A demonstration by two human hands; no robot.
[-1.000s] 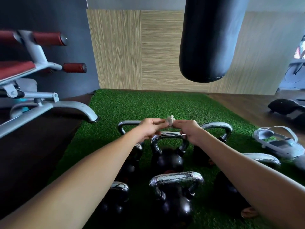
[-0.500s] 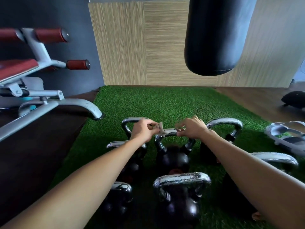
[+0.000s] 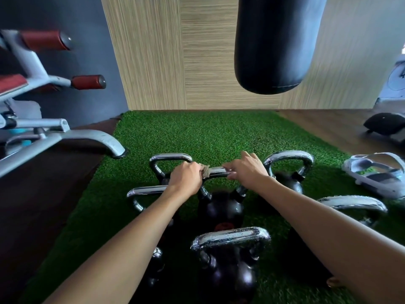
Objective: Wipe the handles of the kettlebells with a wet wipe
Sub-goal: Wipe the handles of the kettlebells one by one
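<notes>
Several black kettlebells with chrome handles stand on a green turf mat (image 3: 197, 137). My left hand (image 3: 186, 178) is closed around a small crumpled greyish wet wipe (image 3: 205, 171), pressed onto the left end of the middle kettlebell's handle (image 3: 218, 171). My right hand (image 3: 245, 171) rests on the right end of that same handle, fingers curled over it. The black ball of this kettlebell (image 3: 221, 208) sits below the hands. A nearer kettlebell handle (image 3: 230, 238) looks wet with droplets.
A black punching bag (image 3: 274, 44) hangs above the far mat. A grey exercise bench with red pads (image 3: 50, 84) stands at the left, its foot (image 3: 109, 145) touching the mat edge. Grey sandals (image 3: 377, 174) lie at the right, beside dark wooden floor.
Both hands came down from mid-air, where they held the wipe between them, onto the middle kettlebell's handle. The wipe is now in the left hand against the handle.
</notes>
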